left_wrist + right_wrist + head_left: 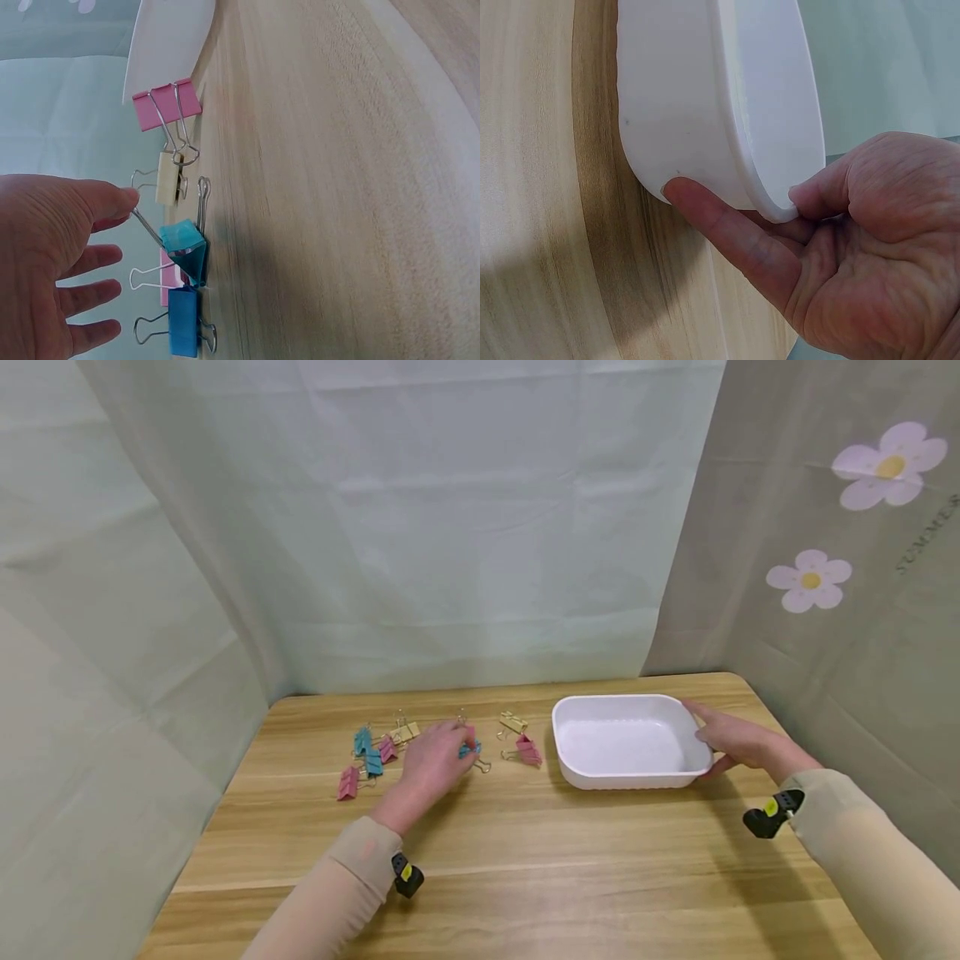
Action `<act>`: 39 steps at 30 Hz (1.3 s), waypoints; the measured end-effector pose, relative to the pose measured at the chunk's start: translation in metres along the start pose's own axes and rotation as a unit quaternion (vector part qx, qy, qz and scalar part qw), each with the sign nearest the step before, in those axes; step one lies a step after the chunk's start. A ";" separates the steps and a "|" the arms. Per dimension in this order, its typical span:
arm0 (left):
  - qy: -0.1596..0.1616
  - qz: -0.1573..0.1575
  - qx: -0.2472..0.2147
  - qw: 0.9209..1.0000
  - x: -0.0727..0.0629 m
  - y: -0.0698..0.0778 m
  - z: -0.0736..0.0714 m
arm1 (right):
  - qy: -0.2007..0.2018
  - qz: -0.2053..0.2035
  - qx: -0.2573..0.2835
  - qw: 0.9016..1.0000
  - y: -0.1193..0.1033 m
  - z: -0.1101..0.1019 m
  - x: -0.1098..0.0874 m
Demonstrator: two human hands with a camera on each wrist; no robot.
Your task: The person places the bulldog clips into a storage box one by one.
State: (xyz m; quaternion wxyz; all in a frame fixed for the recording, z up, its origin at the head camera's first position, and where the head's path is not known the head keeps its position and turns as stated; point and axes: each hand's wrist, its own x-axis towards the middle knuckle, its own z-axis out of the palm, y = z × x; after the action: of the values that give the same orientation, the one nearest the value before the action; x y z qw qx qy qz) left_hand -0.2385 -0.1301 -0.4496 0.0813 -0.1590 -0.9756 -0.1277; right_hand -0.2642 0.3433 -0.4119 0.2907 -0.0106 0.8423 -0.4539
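Observation:
My left hand (435,760) is over the binder clips near the middle of the table. Its thumb and forefinger pinch one wire handle of a teal binder clip (184,238), while the other fingers are spread apart. Beside that clip are a blue binder clip (183,322) and a pink one (169,281), partly hidden. My right hand (738,739) grips the right end of a white plastic tray (630,782), thumb over the rim (769,208) and forefinger along the outer wall. The tray's inside is bare.
Between hand and tray lie a yellow binder clip (513,722) and a pink binder clip (528,750). Left of the hand is a loose group with blue clips (363,741), pink clips (348,783) and a yellow clip (406,732). Fabric curtains (480,527) enclose the wooden table (525,877).

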 end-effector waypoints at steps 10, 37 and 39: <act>0.009 0.000 -0.001 1.000 0.002 0.002 0.002 | 0.003 -0.007 0.002 1.000 0.003 0.001 0.003; 0.023 0.001 0.013 1.000 0.004 0.003 0.007 | 0.008 -0.002 -0.003 1.000 0.001 0.003 0.000; 0.027 0.003 0.014 1.000 0.005 0.003 0.007 | 0.008 -0.001 -0.002 1.000 0.001 0.003 0.000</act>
State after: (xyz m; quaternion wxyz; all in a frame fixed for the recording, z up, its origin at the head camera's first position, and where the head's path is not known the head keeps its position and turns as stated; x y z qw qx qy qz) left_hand -0.2431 -0.1241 -0.4548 0.1100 -0.1576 -0.9743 -0.1177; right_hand -0.2628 0.3418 -0.4136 0.2831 -0.0084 0.8455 -0.4526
